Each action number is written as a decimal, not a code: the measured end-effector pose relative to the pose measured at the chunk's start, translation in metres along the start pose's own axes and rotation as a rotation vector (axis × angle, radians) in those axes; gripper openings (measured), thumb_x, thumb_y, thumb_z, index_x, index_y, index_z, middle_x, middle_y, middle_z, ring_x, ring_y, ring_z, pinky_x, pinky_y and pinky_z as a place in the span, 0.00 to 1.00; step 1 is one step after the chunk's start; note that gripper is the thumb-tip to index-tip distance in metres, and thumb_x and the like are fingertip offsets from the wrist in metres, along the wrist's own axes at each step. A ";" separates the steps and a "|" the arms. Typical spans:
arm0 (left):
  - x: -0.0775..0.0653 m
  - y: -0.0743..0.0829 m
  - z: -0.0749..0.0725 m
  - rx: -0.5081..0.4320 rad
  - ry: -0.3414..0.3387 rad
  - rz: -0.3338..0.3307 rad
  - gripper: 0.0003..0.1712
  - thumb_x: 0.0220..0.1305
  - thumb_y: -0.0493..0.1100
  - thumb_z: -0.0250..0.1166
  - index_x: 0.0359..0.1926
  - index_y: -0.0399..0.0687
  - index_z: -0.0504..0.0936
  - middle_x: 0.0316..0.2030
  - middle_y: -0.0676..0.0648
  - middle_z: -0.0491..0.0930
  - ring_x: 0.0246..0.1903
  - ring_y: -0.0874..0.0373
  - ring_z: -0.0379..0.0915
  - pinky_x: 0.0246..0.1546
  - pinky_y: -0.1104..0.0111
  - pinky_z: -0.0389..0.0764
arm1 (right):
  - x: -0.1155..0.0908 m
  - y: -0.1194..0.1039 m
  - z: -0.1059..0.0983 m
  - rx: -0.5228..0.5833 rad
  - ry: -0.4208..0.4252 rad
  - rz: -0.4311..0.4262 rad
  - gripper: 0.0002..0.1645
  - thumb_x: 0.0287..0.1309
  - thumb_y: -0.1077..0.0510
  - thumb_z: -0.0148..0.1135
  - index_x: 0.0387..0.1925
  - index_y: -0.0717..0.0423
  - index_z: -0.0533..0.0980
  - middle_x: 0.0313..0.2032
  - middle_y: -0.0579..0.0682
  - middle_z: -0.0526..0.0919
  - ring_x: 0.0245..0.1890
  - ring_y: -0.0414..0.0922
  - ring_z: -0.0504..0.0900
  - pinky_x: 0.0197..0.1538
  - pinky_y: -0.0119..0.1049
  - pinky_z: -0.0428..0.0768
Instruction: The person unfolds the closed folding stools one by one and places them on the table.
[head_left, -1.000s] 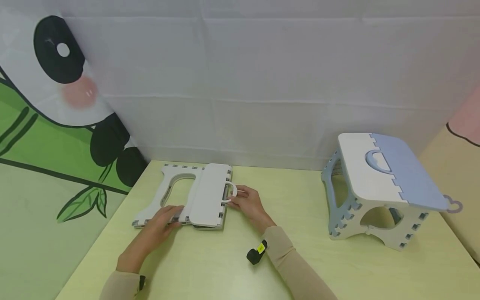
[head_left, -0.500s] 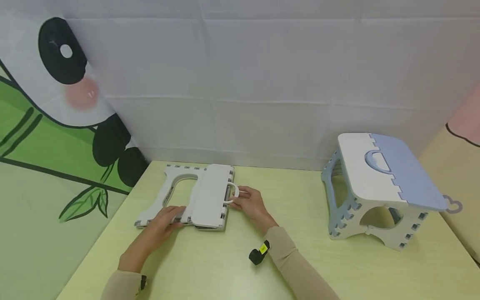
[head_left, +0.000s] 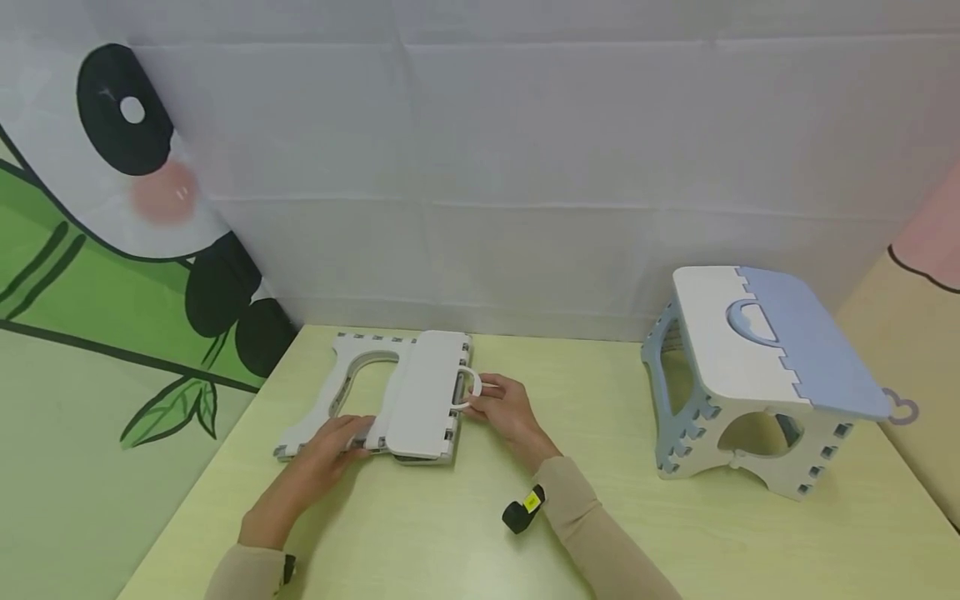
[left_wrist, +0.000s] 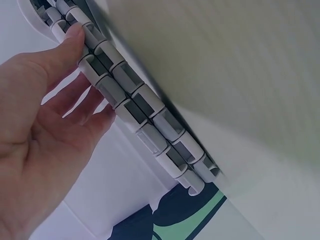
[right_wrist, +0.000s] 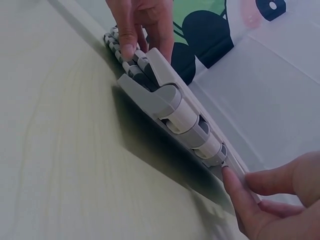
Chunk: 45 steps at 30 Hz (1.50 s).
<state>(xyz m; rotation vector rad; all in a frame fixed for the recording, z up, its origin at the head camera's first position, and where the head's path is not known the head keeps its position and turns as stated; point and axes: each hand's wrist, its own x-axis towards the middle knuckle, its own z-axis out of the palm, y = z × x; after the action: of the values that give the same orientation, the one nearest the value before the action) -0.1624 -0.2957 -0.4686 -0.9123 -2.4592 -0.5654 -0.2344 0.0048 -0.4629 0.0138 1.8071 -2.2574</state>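
Note:
A white and grey folding step stool lies folded on the table, its carry handle turned to the right. My left hand grips its near edge; in the left wrist view the thumb lies on the row of grey and white hinges and the fingers reach over the white face. At the right side, my right hand pinches the stool by the handle. The right wrist view has the thumb and a finger at the edge of the panel, beside a thick hinge.
To the right on the pale yellow table stands another folding stool, opened out, white and blue, with a heart-shaped loop sticking out beyond it. White cloth hangs behind the table, and a panda print covers the left.
Both hands keep their hold on the folded stool. The view shifts slightly, with the stool and hands appearing a little further right.

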 end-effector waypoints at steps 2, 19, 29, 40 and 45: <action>0.000 0.001 0.001 0.002 0.002 0.003 0.33 0.46 0.25 0.77 0.57 0.31 0.79 0.47 0.37 0.82 0.47 0.41 0.80 0.45 0.48 0.84 | -0.001 -0.001 -0.001 -0.004 0.003 0.003 0.28 0.64 0.77 0.61 0.65 0.74 0.70 0.56 0.73 0.78 0.42 0.50 0.88 0.53 0.42 0.86; 0.006 0.011 0.003 -0.024 -0.019 -0.030 0.32 0.50 0.28 0.76 0.59 0.32 0.79 0.49 0.38 0.83 0.49 0.41 0.80 0.47 0.47 0.83 | -0.012 -0.010 -0.014 0.000 0.015 -0.025 0.26 0.64 0.76 0.61 0.63 0.74 0.72 0.55 0.74 0.78 0.41 0.48 0.88 0.55 0.45 0.85; 0.010 0.015 0.005 -0.027 0.039 0.052 0.36 0.45 0.26 0.78 0.59 0.31 0.79 0.50 0.38 0.83 0.50 0.42 0.80 0.49 0.56 0.83 | -0.016 -0.017 -0.020 -0.011 0.027 -0.026 0.28 0.64 0.76 0.62 0.65 0.72 0.71 0.56 0.72 0.78 0.39 0.45 0.88 0.52 0.40 0.86; 0.013 0.022 0.008 -0.038 0.031 0.048 0.35 0.46 0.28 0.78 0.59 0.33 0.79 0.50 0.40 0.83 0.49 0.43 0.80 0.46 0.50 0.85 | -0.023 -0.026 -0.026 -0.025 0.034 -0.041 0.28 0.64 0.76 0.62 0.65 0.74 0.70 0.56 0.74 0.77 0.39 0.46 0.88 0.49 0.39 0.87; 0.016 0.026 0.008 -0.041 0.024 0.044 0.34 0.47 0.29 0.78 0.59 0.33 0.80 0.49 0.40 0.83 0.48 0.44 0.80 0.45 0.51 0.85 | -0.026 -0.028 -0.030 -0.052 0.038 -0.043 0.29 0.64 0.76 0.62 0.66 0.74 0.69 0.56 0.73 0.78 0.39 0.46 0.88 0.50 0.39 0.87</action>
<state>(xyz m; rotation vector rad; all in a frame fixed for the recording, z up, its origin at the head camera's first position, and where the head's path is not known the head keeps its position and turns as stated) -0.1574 -0.2652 -0.4612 -0.9681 -2.4080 -0.6093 -0.2196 0.0437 -0.4386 0.0084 1.9024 -2.2531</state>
